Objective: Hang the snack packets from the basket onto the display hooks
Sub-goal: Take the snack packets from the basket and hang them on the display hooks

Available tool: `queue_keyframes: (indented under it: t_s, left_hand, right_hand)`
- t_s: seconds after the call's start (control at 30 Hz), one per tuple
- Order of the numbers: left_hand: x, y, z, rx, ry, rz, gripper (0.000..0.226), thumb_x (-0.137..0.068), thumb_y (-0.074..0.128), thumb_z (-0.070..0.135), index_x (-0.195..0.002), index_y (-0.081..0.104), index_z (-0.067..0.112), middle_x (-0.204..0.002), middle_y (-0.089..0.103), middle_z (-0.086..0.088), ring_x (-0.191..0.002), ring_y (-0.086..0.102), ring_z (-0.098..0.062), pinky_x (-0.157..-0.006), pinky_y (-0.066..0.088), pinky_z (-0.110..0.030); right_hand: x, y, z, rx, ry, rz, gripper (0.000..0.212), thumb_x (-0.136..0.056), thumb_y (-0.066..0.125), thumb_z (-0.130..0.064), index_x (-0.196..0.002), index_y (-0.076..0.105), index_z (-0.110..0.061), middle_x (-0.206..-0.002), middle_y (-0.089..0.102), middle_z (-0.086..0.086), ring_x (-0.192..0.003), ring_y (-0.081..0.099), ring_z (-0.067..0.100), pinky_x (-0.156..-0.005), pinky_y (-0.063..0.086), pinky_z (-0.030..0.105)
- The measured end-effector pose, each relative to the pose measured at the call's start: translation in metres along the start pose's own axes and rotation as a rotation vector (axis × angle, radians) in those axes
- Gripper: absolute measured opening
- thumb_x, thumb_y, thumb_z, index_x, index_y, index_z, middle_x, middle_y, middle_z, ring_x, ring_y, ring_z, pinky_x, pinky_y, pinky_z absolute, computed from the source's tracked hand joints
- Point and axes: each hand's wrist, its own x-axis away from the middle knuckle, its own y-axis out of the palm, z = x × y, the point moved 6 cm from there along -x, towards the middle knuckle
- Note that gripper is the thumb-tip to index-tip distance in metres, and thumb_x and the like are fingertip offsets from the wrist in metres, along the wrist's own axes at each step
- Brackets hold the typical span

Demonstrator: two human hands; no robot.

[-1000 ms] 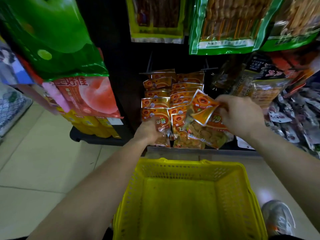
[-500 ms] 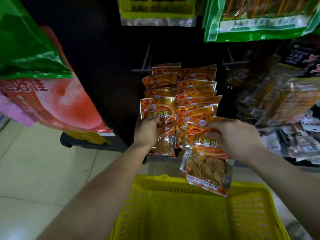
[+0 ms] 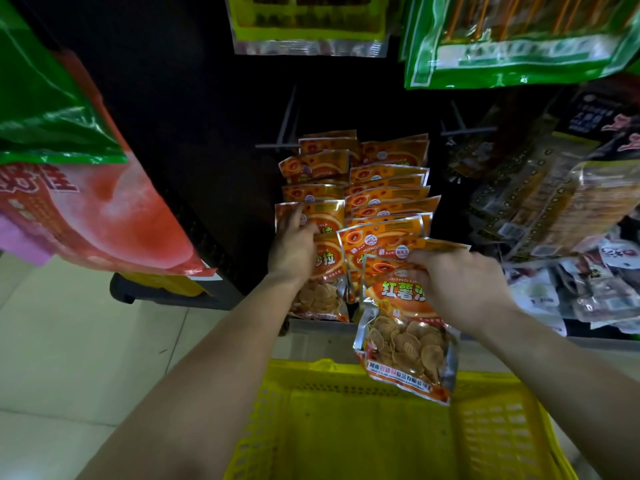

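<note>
Two rows of orange chip packets (image 3: 384, 188) hang on low display hooks (image 3: 287, 133) against a dark panel. My right hand (image 3: 460, 289) grips the top of one orange packet (image 3: 405, 344), which dangles in front of the right row, above the basket. My left hand (image 3: 294, 247) lies on the front packet of the left row (image 3: 322, 289), fingers up along its top; the fingertips are partly hidden. A yellow plastic basket (image 3: 498, 427) sits below my arms, and no packets show inside it.
Large green and red bags (image 3: 90, 202) hang at the left, green bags (image 3: 512, 43) overhead. Mixed dark and clear snack packets (image 3: 561, 216) crowd the right side. A grey shelf base runs behind the basket. Pale floor tiles (image 3: 62, 341) lie at the left.
My right hand has brought the orange packet down from a tilted position to hang upright before the right row. My left hand slid up the left front packet. The view moved closer.
</note>
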Motion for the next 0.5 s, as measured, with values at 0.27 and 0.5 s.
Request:
queue_keyframes:
  t_s: [0.27,0.5]
  left_hand:
    - [-0.024,0.004,-0.014,0.062,-0.133,-0.057,0.020,-0.093,0.063,0.031,-0.112,0.064,0.025,-0.144,0.046,0.000,-0.136,0.040,-0.030,-0.095,0.043,-0.017]
    - [0.001,-0.003,-0.005,-0.016,0.087,0.053,0.010,-0.098,0.056,0.023,-0.107,0.053,0.026,-0.125,0.056,0.003,-0.107,0.059,-0.022,-0.079,0.045,-0.023]
  right_hand:
    - [-0.005,0.001,-0.002,-0.011,-0.003,-0.003,0.032,-0.102,0.043,-0.047,-0.131,0.055,-0.041,-0.118,0.070,-0.004,-0.108,0.067,0.027,-0.083,0.056,0.035]
    - [-0.005,-0.001,-0.003,-0.001,-0.013,0.015,0.032,-0.102,0.042,-0.048,-0.131,0.054,-0.042,-0.118,0.070,-0.005,-0.108,0.067,0.026,-0.080,0.053,0.034]
